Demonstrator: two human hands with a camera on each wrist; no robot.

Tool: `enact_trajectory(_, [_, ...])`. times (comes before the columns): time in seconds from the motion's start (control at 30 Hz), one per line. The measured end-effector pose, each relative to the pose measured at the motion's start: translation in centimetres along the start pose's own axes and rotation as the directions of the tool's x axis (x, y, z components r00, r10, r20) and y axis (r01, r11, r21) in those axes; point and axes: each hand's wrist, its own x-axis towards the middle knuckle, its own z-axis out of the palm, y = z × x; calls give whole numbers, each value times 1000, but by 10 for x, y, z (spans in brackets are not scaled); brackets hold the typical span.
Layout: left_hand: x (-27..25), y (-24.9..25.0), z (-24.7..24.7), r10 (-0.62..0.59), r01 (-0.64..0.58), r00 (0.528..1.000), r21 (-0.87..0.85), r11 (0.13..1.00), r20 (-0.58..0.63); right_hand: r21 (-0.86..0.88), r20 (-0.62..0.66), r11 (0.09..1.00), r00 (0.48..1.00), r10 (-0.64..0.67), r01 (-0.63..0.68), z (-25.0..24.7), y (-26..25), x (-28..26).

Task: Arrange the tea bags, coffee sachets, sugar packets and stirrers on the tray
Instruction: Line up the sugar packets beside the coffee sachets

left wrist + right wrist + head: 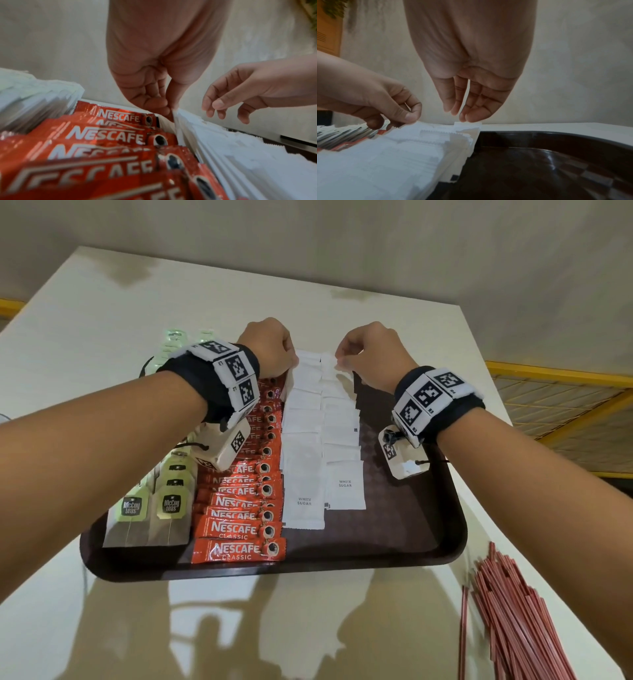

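Note:
A dark brown tray (pixel 411 525) holds green tea bags (pixel 150 508) at the left, then a column of red coffee sachets (pixel 239 529) (pixel 106 135), then two columns of white sugar packets (pixel 305 474) (pixel 385 162). At the far end of the left sugar column my left hand (pixel 294 362) (pixel 171 108) pinches the corner of a sugar packet between thumb and finger. My right hand (pixel 339 359) (pixel 462 119) is at the far end of the right column, its straight fingertips touching the top edge of the last packet. Red stirrers (pixel 507 611) lie on the table, right of the tray.
The tray sits on a glossy cream table (pixel 171 302) against a pale wall. The tray's right third (pixel 539 169) is bare dark surface. A yellow frame (pixel 565 392) lies beyond the table's right edge.

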Motion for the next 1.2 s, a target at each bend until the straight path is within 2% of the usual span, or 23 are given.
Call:
enact_trajectory(0.17, [0, -2, 3, -19, 18, 1000, -45, 999, -20, -107, 54, 993, 998, -35, 40, 2, 0, -1])
enact_trajectory(0.43, [2, -4, 4, -98, 98, 995, -178, 979, 10, -221, 166, 975, 986, -1, 38, 5, -1, -2])
enact_trajectory(0.73, [-2, -8, 9, -110, 124, 987, 119, 985, -120, -260, 194, 962, 980, -34, 85, 7, -12, -7])
enact_trajectory(1.0, [-5, -4, 10, -125, 137, 987, 121, 983, -99, -392, 212, 911, 976, -43, 125, 5, -20, -9])
enact_trajectory(1.1, [-5, -7, 8, -118, 132, 985, 118, 984, -124, -365, 111, 930, 994, 3, 38, 0, -12, -9])
enact_trajectory(1.17, [-4, -10, 7, -123, 135, 985, 97, 986, -125, -292, 16, 948, 991, 136, -125, -4, -1, -8])
enact_trajectory(1.2, [-4, -9, 7, -127, 137, 985, 79, 987, -119, -254, 12, 945, 976, 217, -206, -4, 5, -9])
